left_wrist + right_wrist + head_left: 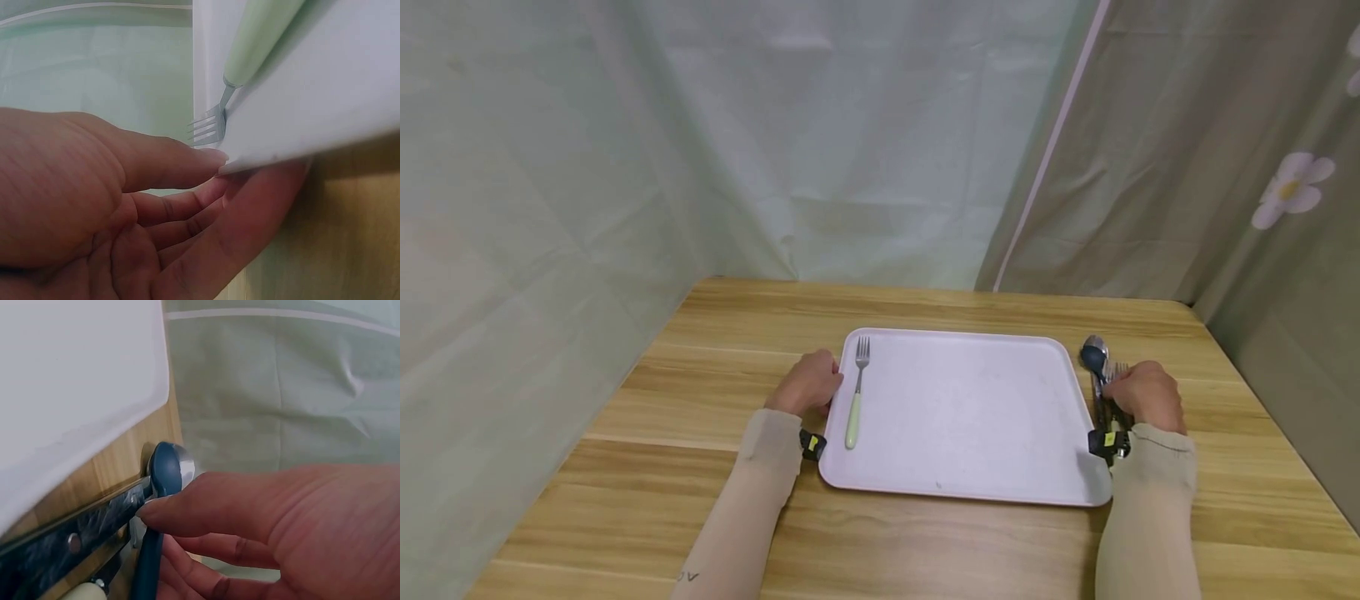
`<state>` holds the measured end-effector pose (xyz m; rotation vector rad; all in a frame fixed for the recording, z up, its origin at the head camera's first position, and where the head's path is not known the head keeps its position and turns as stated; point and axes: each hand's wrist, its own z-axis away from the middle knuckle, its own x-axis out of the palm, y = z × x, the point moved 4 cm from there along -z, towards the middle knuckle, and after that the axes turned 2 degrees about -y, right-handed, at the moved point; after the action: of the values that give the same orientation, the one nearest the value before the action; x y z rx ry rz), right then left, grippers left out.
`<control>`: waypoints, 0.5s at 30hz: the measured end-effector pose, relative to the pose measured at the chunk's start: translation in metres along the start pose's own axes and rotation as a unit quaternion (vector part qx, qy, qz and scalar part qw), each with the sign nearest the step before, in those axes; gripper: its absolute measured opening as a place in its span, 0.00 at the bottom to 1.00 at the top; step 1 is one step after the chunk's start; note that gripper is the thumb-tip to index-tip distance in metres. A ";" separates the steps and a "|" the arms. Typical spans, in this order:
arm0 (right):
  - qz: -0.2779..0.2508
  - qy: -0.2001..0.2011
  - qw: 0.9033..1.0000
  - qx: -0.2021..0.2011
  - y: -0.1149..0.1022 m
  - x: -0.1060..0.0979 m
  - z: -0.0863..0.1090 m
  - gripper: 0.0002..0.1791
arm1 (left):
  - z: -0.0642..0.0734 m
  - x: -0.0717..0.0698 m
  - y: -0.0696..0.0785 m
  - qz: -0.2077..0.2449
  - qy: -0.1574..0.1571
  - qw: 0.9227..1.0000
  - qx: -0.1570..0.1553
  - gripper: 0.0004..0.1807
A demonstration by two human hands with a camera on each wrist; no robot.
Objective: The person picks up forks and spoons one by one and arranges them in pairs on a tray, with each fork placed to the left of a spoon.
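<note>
A white rectangular tray [962, 417] lies on the wooden table, and a fork [853, 417] with a pale green handle rests along its left side. My left hand [808, 383] grips the tray's left edge; the left wrist view shows the thumb over the rim and fingers beneath. Beyond the tray's right edge, my right hand [1150, 396] is at a cluster of cutlery. Its thumb and fingers pinch a dark blue spoon [166, 469] near the neck. Behind that spoon shows a metal spoon [186, 465]. A dark-handled knife [75, 540] lies alongside.
Another fork [1118, 368] shows its tines beside my right hand. A cream handle [86, 591] lies low in the right wrist view. Pale curtains [880, 150] hang behind the wooden table [925, 550] and along its sides.
</note>
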<state>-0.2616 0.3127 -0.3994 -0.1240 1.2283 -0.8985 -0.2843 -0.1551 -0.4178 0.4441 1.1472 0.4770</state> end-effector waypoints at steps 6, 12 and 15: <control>0.005 -0.016 1.000 -0.010 -0.006 0.001 0.001 0.17 | 0.000 0.000 0.000 0.003 -0.003 1.000 -0.001 0.12; 0.010 -0.015 0.999 -0.027 -0.009 0.002 0.002 0.16 | -0.001 0.000 0.000 -0.001 -0.004 1.000 -0.002 0.13; 0.004 -0.013 1.000 -0.025 -0.011 0.003 0.002 0.16 | -0.001 0.000 0.000 -0.001 -0.005 1.000 -0.004 0.13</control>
<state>-0.2655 0.3028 -0.3950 -0.1699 1.2260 -0.8565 -0.2853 -0.1550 -0.4180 0.4385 1.1361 0.4777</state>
